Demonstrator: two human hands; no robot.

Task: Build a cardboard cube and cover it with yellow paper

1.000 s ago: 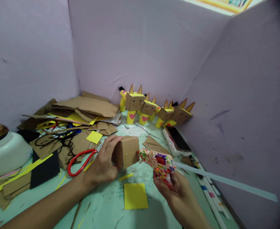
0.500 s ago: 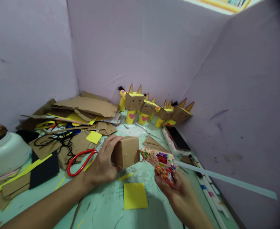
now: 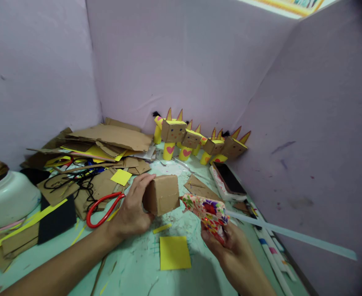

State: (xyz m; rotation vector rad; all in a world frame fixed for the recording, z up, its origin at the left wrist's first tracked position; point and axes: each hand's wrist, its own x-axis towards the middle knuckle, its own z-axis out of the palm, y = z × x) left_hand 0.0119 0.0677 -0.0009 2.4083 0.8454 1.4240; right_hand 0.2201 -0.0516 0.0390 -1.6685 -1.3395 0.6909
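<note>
A small brown cardboard box (image 3: 166,195) is held up over the pale green table by my left hand (image 3: 135,211), its fingers and thumb gripping the left side. My right hand (image 3: 227,246) is wrapped around the handle of a flower-patterned glue gun (image 3: 207,209). The gun's nozzle points left, right beside the box's right edge; whether they touch is hard to tell. A long pale glue stick (image 3: 295,234) sticks out of the gun's back. Below the box, a yellow paper square (image 3: 175,253) and a short yellow strip (image 3: 162,228) lie on the table.
Red-handled scissors (image 3: 103,209) lie left of my left hand, near cardboard scraps (image 3: 110,135) and black cord. Several yellow figures with cardboard box heads (image 3: 174,130) stand at the back. A phone (image 3: 229,178) and several markers (image 3: 272,259) are on the right. A white jar (image 3: 10,199) stands at left.
The box in my left hand has shifted very slightly left. The glue gun's nozzle is a little lower.
</note>
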